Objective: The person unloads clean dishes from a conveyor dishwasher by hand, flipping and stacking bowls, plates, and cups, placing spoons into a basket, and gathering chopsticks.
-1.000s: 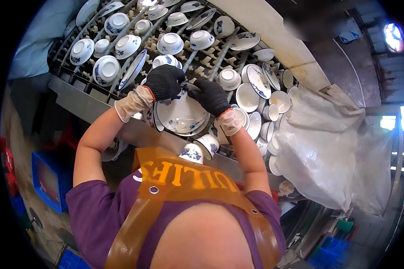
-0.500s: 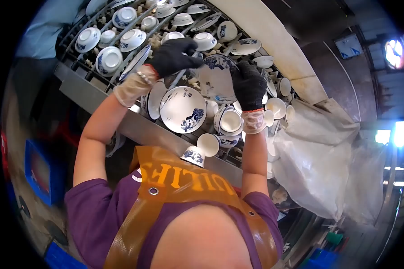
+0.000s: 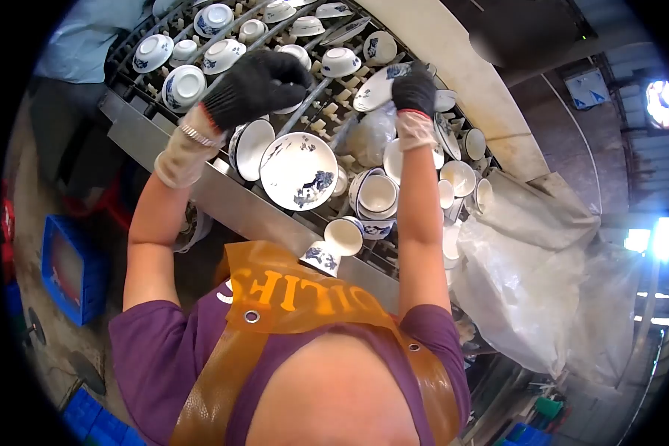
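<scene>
Well over on the left, I saw a blue crate on the floor and, farther up the view, an upturned bowl on the pegged rack. Next came the left hand, black-gloved, which I had raised over the rack, its fingers curled with the thumb standing apart from them. Below it a deep bowl tilted on its side, just beside a wide round dish whose blue-patterned inside faced me. Close to the brown apron, a patterned cup lay against another. Farther right, the oval plate slanted over the rack, and at its right end was my right hand, gloved alike, fingers bunched together and pinching the rim; the very tips I could not make out. Beyond hung a draped plastic sheet
</scene>
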`<state>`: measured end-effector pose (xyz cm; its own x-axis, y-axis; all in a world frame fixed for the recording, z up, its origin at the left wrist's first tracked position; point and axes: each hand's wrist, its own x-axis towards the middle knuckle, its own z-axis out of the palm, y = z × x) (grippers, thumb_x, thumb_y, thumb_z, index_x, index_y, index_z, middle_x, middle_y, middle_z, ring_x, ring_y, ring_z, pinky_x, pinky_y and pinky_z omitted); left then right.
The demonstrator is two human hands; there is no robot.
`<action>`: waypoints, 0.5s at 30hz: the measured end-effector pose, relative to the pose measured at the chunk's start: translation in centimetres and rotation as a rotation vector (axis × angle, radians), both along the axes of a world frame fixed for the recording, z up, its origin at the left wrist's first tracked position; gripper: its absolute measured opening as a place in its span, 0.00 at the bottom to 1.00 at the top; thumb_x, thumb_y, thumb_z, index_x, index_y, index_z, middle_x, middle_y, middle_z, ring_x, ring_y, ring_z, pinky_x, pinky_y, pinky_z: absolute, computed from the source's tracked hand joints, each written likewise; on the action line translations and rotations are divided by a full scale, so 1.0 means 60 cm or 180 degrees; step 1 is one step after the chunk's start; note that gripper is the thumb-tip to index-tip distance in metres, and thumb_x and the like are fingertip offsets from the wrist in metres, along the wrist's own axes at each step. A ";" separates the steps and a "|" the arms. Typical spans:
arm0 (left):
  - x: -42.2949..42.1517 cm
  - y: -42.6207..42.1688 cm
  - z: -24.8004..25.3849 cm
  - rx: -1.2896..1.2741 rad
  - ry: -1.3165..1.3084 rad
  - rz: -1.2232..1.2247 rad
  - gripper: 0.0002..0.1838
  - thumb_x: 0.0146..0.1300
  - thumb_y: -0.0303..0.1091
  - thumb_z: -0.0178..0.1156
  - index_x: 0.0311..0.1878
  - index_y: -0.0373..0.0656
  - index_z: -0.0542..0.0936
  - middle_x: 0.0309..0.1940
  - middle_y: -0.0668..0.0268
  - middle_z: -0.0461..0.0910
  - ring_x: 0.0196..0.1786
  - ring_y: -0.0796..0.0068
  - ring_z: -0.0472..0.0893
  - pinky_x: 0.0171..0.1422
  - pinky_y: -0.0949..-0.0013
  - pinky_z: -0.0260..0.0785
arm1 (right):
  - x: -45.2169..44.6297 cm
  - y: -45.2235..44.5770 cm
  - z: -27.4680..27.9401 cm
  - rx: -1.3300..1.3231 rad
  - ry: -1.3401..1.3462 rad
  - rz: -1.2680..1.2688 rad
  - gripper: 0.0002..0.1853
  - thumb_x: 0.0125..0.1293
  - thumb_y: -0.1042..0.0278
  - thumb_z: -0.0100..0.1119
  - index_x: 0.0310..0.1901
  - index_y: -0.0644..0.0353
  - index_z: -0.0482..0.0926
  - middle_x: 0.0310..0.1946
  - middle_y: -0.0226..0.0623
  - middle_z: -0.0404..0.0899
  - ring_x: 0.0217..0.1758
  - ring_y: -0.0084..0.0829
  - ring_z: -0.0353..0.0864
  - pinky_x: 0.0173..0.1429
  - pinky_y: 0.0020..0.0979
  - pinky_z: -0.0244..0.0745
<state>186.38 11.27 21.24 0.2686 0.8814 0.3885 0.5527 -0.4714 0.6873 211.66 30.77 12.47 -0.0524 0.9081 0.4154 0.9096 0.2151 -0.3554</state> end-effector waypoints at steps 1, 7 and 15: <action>-0.008 -0.026 0.014 -0.0172 0.0141 0.0106 0.12 0.48 0.29 0.61 0.39 0.41 0.80 0.30 0.63 0.80 0.33 0.76 0.78 0.40 0.71 0.72 | -0.017 0.010 -0.018 -0.0104 -0.0093 0.0123 0.21 0.57 0.57 0.53 0.46 0.65 0.72 0.44 0.56 0.76 0.46 0.52 0.77 0.52 0.44 0.72; -0.043 -0.130 -0.035 0.0159 0.2439 0.0627 0.20 0.46 0.28 0.61 0.47 0.53 0.79 0.45 0.64 0.76 0.35 0.64 0.80 0.36 0.63 0.73 | -0.073 -0.098 -0.004 0.1058 -0.0258 0.1150 0.19 0.52 0.58 0.63 0.41 0.60 0.75 0.43 0.48 0.74 0.45 0.48 0.75 0.48 0.43 0.71; -0.081 -0.101 -0.093 -0.0386 0.3028 -0.0577 0.09 0.46 0.31 0.61 0.34 0.47 0.79 0.40 0.63 0.78 0.31 0.65 0.79 0.35 0.64 0.72 | -0.002 -0.150 -0.114 -0.1312 -0.0740 0.2106 0.17 0.46 0.77 0.58 0.42 0.54 0.78 0.39 0.46 0.79 0.45 0.46 0.77 0.50 0.41 0.72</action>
